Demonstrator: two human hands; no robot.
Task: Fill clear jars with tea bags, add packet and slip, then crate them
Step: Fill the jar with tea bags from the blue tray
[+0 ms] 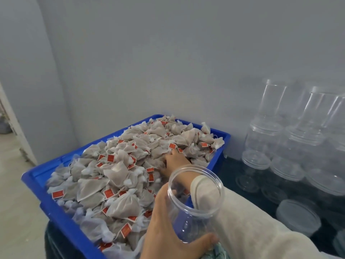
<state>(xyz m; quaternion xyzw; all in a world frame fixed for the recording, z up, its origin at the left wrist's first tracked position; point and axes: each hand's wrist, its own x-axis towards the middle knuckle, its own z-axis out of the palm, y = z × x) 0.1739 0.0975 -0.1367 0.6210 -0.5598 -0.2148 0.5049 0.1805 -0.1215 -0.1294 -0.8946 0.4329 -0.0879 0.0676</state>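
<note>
Reaching mid-frame into the blue crate [33, 179], the right hand [174, 161] digs among tea bags [115, 171], its grasp unclear; the left hand [168, 232] grips the empty jar [194, 202] at lower centre. Filling looks barely begun; next, I judge, bags must be lifted into its mouth.

A: What's worn? Quick.
B: Right arm has a long cream sleeve [248, 219], soft knit-looking fabric, loose, with a slightly paler cuff band at the wrist.
A: Left?
B: Both hands bare, no rings visible. A bit of pale green cloth [219, 252] shows near the bottom edge.
</note>
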